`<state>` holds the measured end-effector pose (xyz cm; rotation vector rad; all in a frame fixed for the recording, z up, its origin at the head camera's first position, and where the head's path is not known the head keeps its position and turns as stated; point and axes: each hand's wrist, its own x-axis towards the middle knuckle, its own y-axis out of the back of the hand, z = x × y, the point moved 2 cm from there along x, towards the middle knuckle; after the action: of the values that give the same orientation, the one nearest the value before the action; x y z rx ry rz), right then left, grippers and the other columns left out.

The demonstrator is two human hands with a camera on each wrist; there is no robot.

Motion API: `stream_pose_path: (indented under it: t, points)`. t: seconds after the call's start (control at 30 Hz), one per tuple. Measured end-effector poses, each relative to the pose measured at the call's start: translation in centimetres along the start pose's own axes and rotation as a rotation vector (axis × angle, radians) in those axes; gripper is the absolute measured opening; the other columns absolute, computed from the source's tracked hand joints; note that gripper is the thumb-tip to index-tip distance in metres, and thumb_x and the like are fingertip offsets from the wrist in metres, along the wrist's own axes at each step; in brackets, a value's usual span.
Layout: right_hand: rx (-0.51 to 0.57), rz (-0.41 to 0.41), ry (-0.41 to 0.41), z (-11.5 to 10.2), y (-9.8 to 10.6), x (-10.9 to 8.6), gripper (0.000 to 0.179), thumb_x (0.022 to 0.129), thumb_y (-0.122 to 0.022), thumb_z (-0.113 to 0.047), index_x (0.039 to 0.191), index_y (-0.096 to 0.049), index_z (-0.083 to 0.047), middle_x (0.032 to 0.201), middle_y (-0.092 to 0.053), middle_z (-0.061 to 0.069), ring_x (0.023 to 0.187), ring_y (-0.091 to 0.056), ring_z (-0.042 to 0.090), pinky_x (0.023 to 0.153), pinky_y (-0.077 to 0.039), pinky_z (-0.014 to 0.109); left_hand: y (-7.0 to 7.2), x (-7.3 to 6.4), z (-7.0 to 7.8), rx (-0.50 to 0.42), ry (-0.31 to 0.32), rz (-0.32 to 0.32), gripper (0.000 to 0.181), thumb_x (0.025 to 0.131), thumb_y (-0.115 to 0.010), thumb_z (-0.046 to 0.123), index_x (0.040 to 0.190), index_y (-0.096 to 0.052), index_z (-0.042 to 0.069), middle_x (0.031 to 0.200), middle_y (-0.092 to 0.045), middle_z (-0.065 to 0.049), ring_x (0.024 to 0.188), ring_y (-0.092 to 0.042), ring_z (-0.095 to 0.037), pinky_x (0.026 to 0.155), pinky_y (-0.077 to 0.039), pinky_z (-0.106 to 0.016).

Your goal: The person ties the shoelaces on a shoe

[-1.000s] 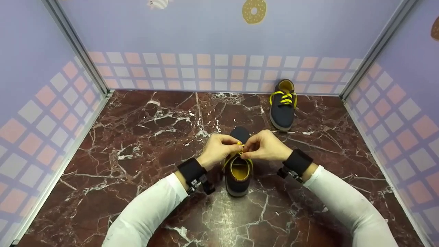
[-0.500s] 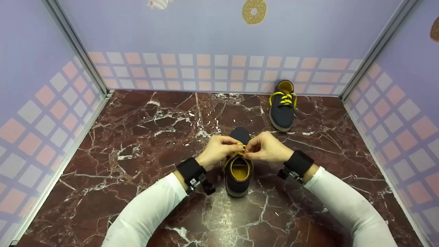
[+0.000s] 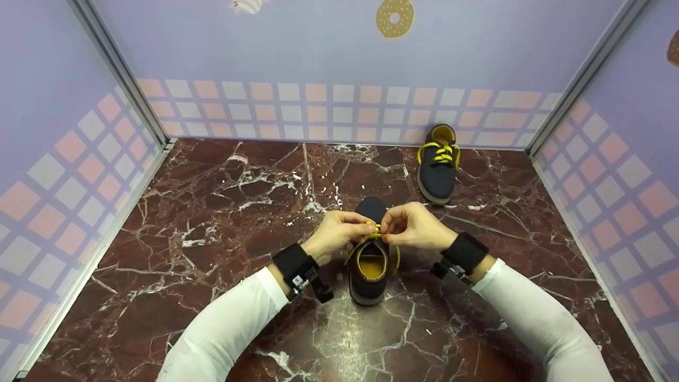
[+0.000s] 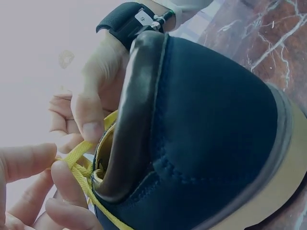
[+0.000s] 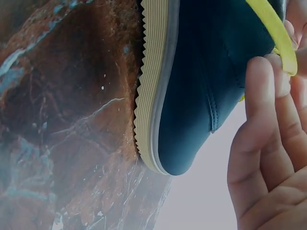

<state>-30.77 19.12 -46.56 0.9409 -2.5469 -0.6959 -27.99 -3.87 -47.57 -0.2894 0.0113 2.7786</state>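
Observation:
A dark navy shoe [image 3: 367, 289] with a yellowish lining stands on the marble surface, its toe pointing away from me. Over its tongue, my left hand [image 3: 337, 233] pinches the yellow shoelace [image 4: 79, 154] between thumb and forefinger. Just across from it, my right hand [image 3: 416, 228] also pinches the lace, thumb and forefinger together at the knot area. One lace end hangs down the shoe's right side. In the right wrist view a flat yellow strand [image 5: 276, 28] runs down to the fingers. How the lace is looped is partly hidden by the fingers.
A matching shoe [image 3: 437, 180] with yellow laces stands at the back right, near the rear wall, toe towards me. Lilac panels with a checked border [image 3: 342, 111] enclose the marble surface [image 3: 238, 223] at the back and both sides.
My right hand has shifted slightly right, away from the left hand, still pinching lace. A lace end now shows hanging at the shoe's right side. The left hand has barely moved.

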Motion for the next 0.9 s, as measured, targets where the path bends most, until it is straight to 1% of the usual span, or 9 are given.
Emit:
stream_pose_path:
  t: [0.1,0.2,0.33,0.53,0.77,0.9]
  points:
    - [-0.006,0.005,-0.010,0.08,0.01,0.00,0.009,0.093,-0.083,0.002,0.100,-0.080,0.005,0.093,-0.083,0.025,0.078,-0.076,-0.001,0.070,-0.061,0.016,0.03,-0.02,-0.08,-0.007,0.002,0.000,0.022,0.098,-0.084,0.015,0.118,-0.086,0.005,0.078,-0.075,0.008,0.069,-0.065,-0.006,0.059,-0.049,-0.024]
    - [-0.007,0.019,-0.015,0.03,0.00,0.09,0.008,0.094,-0.085,-0.001,0.098,-0.082,0.004,0.090,-0.083,0.024,0.073,-0.075,-0.001,0.065,-0.059,0.016,0.02,-0.08,-0.09,-0.005,-0.011,0.011,0.020,0.098,-0.084,0.015,0.115,-0.086,0.005,0.076,-0.074,0.008,0.068,-0.064,-0.006,0.059,-0.048,-0.024]
    - [-0.020,0.054,-0.002,-0.16,0.00,0.25,0.004,0.094,-0.087,-0.003,0.093,-0.084,-0.001,0.083,-0.083,0.020,0.066,-0.071,0.001,0.060,-0.054,0.015,-0.05,-0.19,-0.09,0.001,-0.045,0.029,0.019,0.097,-0.085,0.014,0.113,-0.086,0.003,0.074,-0.075,0.008,0.067,-0.064,-0.007,0.058,-0.048,-0.023]
    - [-0.043,0.103,0.024,-0.09,-0.07,0.43,0.006,0.093,-0.090,-0.003,0.091,-0.084,-0.003,0.082,-0.082,0.018,0.065,-0.068,0.002,0.061,-0.052,0.016,-0.12,-0.28,-0.08,0.020,-0.078,0.041,0.021,0.096,-0.085,0.013,0.113,-0.086,0.001,0.073,-0.075,0.009,0.066,-0.064,-0.007,0.059,-0.049,-0.023]
    - [-0.048,0.136,0.030,-0.36,-0.27,0.71,0.011,0.089,-0.091,-0.001,0.094,-0.081,-0.003,0.086,-0.082,0.016,0.070,-0.072,0.014,0.064,-0.056,0.023,-0.24,-0.26,0.07,0.059,-0.143,0.049,0.021,0.095,-0.084,0.011,0.111,-0.086,-0.002,0.069,-0.072,0.011,0.064,-0.061,-0.007,0.057,-0.044,-0.022]
    - [-0.025,0.139,0.035,-0.46,-0.60,0.94,0.014,0.089,-0.088,0.003,0.100,-0.080,-0.002,0.089,-0.080,0.017,0.072,-0.071,0.009,0.066,-0.057,0.021,-0.40,-0.24,0.10,0.080,-0.180,0.051,0.020,0.095,-0.084,0.009,0.110,-0.086,-0.004,0.068,-0.072,0.013,0.064,-0.059,-0.006,0.058,-0.044,-0.019]
